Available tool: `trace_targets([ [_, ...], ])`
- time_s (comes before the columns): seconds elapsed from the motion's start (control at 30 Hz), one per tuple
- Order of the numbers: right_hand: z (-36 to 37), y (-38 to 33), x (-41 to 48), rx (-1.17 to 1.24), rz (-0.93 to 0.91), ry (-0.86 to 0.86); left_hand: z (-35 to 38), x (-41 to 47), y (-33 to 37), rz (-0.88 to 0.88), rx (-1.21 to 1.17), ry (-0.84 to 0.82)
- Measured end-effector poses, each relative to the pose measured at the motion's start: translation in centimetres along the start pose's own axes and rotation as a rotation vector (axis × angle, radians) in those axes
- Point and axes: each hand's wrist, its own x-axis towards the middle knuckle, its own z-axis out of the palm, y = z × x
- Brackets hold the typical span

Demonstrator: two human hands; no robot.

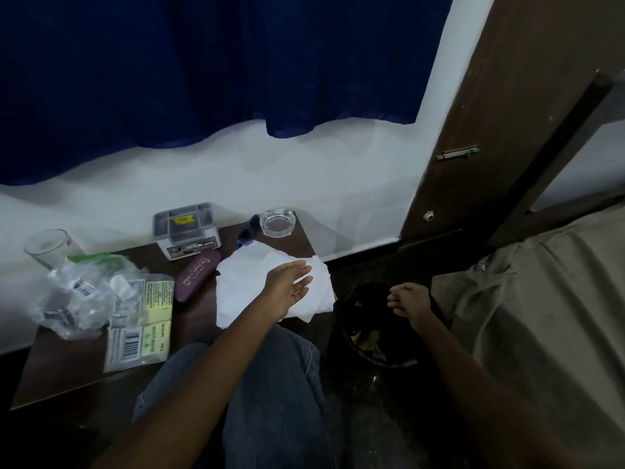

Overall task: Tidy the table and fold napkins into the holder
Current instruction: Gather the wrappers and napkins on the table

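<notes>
our left hand hovers with fingers spread wide and empty directly over the napkins at the worktop right edge, nearer than the loosely curled, apparently empty right hand above the bin.

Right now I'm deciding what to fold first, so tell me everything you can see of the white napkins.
The white napkins lie loosely overlapped on the dark table at its right end. They look like thin, creased paper, unfolded, with one edge overhanging the front. The open left hand is over them, the maroon spectacle case beside them.
</notes>
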Motion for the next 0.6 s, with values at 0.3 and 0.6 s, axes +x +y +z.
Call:
trace_targets([
  [0.3,5.8,-5.0,-3.6,0.059,-0.068,-0.200,-8.9,-1.1,3.8,0.070,-0.200,0.121],
  [0.6,15.3,-8.9,-7.9,-0.039,-0.188,-0.498,-21.7,-4.4,4.6,0.195,-0.355,0.385],
])
